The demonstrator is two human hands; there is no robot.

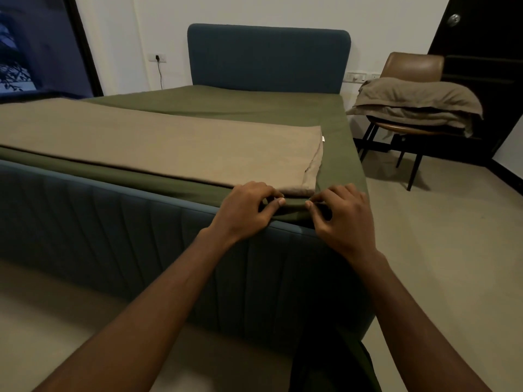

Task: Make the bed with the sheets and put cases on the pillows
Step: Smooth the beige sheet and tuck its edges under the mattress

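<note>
White wall (119, 38), with a socket (157, 58) holding a black plug and cord left of the blue padded headboard (268, 60), and a switch plate (357, 76) to its right. Black-framed dark window (34, 46) at far left; black door (481, 60) with round knob (454, 19) at far right. Brown leather chair (413, 65), black legs, on beige floor (452, 236); dim light.

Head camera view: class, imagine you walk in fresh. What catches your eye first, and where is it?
First, the left hand and right hand pinching the olive-green sheet at the near foot corner of the blue-framed bed. Next, the folded tan cloth lying across the bed's foot end, then the heap of grey-brown bedding on the brown leather chair at the right.
</note>
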